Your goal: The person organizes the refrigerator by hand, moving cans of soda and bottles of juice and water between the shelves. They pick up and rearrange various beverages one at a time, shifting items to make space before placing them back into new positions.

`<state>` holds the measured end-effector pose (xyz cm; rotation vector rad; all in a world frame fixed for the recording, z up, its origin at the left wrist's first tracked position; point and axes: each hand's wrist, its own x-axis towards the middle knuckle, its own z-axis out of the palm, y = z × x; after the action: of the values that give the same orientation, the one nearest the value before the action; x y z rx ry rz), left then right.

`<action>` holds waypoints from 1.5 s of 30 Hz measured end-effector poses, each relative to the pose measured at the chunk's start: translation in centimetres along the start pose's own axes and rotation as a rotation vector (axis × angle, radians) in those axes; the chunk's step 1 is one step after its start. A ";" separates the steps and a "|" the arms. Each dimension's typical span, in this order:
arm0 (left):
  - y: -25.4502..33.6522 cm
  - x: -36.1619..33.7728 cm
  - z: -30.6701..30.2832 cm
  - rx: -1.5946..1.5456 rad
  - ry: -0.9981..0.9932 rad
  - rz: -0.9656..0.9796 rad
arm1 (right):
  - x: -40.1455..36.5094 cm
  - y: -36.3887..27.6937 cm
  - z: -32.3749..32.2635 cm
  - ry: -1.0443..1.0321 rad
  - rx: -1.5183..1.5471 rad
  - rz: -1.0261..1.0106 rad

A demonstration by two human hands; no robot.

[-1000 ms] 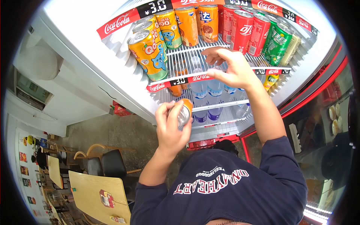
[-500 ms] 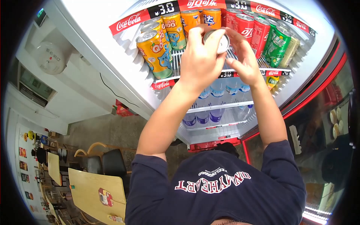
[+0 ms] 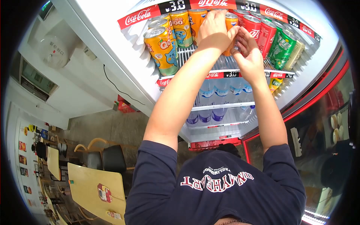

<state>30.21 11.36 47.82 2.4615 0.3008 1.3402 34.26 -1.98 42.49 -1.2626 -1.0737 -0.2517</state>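
Note:
An orange soda can (image 3: 231, 21) stands upright near the front of the top fridge shelf, partly hidden by my hands. My left hand (image 3: 213, 33) is wrapped about its left side, with the thumb across its front. To the right of the can, my right hand (image 3: 248, 52) is cupped and open, fingertips close to the left thumb. Another orange can (image 3: 197, 22) is just left of my left hand. Red Coca-Cola cans (image 3: 267, 36) stand in a row beyond my right fingers.
Yellow Qoo cans (image 3: 162, 50) line the shelf's left side; green cans (image 3: 284, 48) stand at the right. Price strips run above and along the shelf edge (image 3: 213, 75). Bottles (image 3: 221, 89) fill lower shelves. The fridge door (image 3: 318, 93) hangs open at right; a wooden table (image 3: 93, 187) is lower left.
The can in my left hand has gone from tilted, lid toward me, to upright on the shelf. Both hands have shifted slightly rightward, and the view has moved a little.

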 end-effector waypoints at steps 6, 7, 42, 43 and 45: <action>1.4 -1.6 0.4 -0.041 0.638 0.131 | -0.5 -0.2 -0.1 0.022 -0.137 0.000; 1.4 -2.3 -0.3 -0.054 0.653 0.185 | -0.6 -0.1 0.0 0.064 -0.152 -0.065; -2.6 -4.0 -24.7 0.476 0.412 0.782 | 8.0 -3.3 11.8 -0.339 -0.679 -0.218; -2.5 -4.0 -24.7 0.464 0.404 0.790 | 7.9 -2.4 12.1 -0.274 -0.650 -0.328; -2.5 -4.0 -24.7 0.464 0.396 0.802 | 7.7 -1.1 12.7 -0.171 -0.589 -0.445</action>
<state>7.14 16.75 56.29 2.7971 -0.3920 2.3111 30.97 11.47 48.03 -1.5669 -1.4897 -0.8591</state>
